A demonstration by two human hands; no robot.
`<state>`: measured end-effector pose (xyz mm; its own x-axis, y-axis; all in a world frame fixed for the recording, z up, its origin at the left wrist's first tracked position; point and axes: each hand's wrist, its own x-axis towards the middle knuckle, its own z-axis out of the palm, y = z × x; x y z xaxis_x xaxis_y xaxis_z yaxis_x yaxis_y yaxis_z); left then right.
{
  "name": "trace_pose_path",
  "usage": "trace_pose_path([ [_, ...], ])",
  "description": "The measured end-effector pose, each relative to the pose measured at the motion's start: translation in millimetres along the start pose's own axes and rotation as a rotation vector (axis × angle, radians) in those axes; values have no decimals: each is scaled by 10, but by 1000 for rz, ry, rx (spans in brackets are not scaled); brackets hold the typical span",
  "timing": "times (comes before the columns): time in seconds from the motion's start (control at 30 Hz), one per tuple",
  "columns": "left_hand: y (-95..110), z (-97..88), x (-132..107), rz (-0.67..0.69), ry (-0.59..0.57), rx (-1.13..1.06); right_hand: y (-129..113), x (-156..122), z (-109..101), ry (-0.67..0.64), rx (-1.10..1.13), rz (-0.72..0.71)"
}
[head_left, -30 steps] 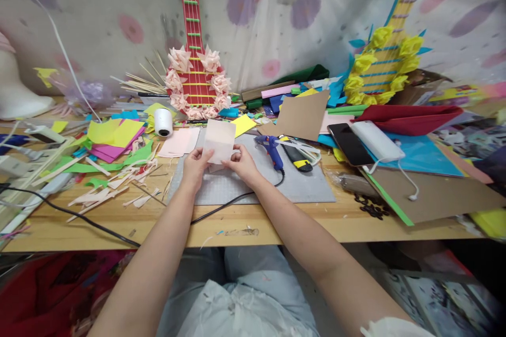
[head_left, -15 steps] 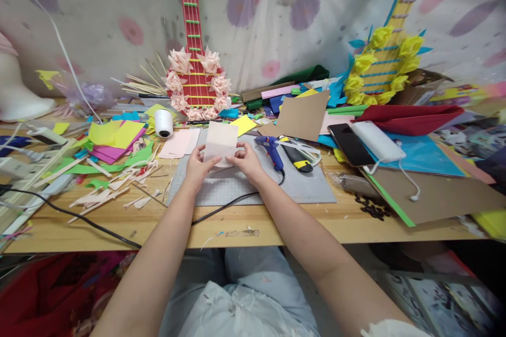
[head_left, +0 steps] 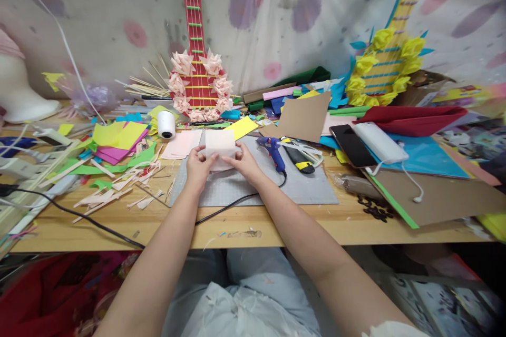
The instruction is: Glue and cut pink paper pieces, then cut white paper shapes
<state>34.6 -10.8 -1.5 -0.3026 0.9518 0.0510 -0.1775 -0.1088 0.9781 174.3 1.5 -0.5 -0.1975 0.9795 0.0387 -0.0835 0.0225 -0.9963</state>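
Both my hands hold a pale pink sheet of paper over the grey cutting mat. My left hand pinches its left edge, fingers closed. My right hand pinches its right edge. The sheet is bent over, with its top folded down toward me. More pale pink sheets lie flat just left of it. A blue glue gun rests on the mat to the right of my right hand, its black cord running under my arms.
A red paper guitar with pink flowers and a yellow-flowered one lean on the back wall. Coloured paper, paper scraps, a white roll, cardboard, a phone, a power bank and a utility knife crowd the wooden table.
The pink sheet stood upright between my hands a second ago. Its top edge has come down and forward, so it now looks shorter and curved. My hands stayed over the mat.
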Motion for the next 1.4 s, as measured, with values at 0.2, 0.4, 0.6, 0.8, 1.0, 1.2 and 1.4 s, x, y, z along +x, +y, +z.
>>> trace_pose_path([
  [0.2,4,25,-27,-53,-77,-4,-22,50,40,134,96,9],
  [0.4,27,21,-42,-17,-85,-31,-94,19,-35,126,169,49],
  [0.6,0,6,-1,11,-26,-90,-121,-9,-85,202,-5,-72],
  [0.8,17,13,-9,-129,-16,-127,-159,-109,-77,336,-392,-529],
  [1.0,121,73,-108,-205,-315,-423,-118,-115,-21,155,-759,-691],
  [1.2,151,70,-58,-297,-221,-501,-10,-86,43,29,-984,-687],
  [1.4,140,21,-28,-315,-239,-495,-129,-165,48,-56,-865,-683],
])
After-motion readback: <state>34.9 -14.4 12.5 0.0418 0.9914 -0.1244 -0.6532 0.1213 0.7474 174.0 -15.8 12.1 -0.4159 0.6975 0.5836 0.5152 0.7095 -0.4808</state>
